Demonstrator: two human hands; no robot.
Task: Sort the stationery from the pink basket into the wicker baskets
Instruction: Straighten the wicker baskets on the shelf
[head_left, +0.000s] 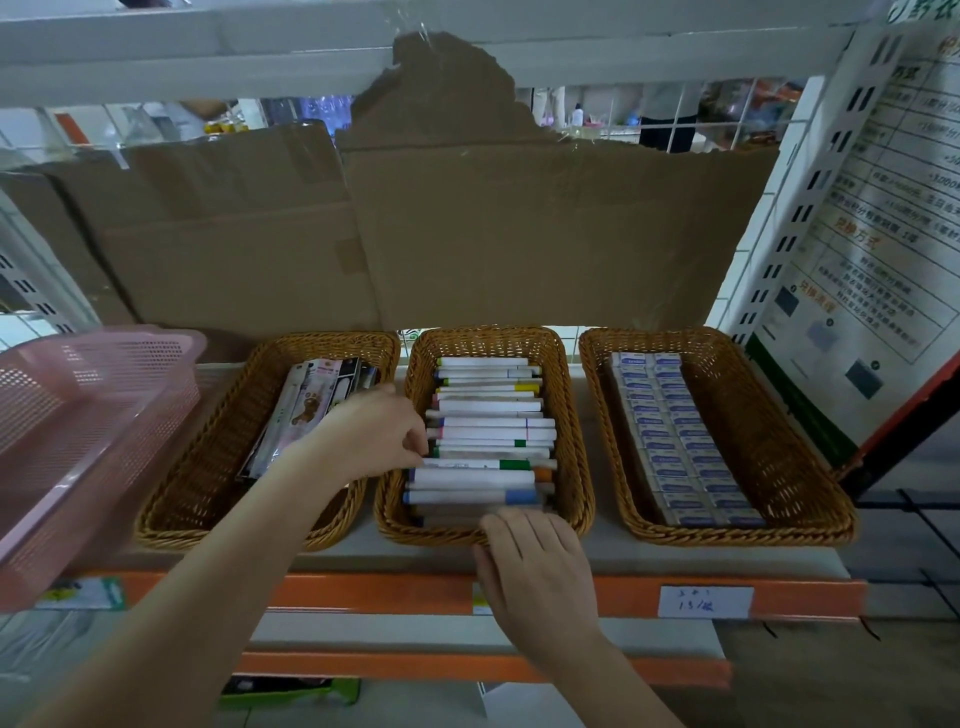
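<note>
**Inspector A:** Nearest the camera: right hand, palm down, fingers relaxed and lightly spread, laid over the front rim of the middle wicker basket. Fingertips just at the nearest markers. Nothing gripped.

**Inspector B:** Confirmed. Below it: orange shelf edge with a handwritten white label to the right.

**Inspector A:** Left hand next, reaching across the right rim of the left wicker basket into the middle one. Fingers curled, pinching the left end of a marker in the row.

**Inspector B:** Noted. Markers stacked crosswise, white barrels, caps in blue, orange, green, yellow. Tightly packed, front to back.

**Inspector A:** Left wicker basket: flat packaged items leaning lengthwise. Print too blurred to identify.

**Inspector B:** Right wicker basket: small boxed erasers in two neat columns along the left side; right side of the base bare.

**Inspector A:** Pink basket at far left, tilted, partly off the shelf edge. No stationery visible inside from this angle.

**Inspector B:** Behind all three wicker baskets: torn cardboard sheet upright against the wire back. Printed poster on the right upright.
</note>
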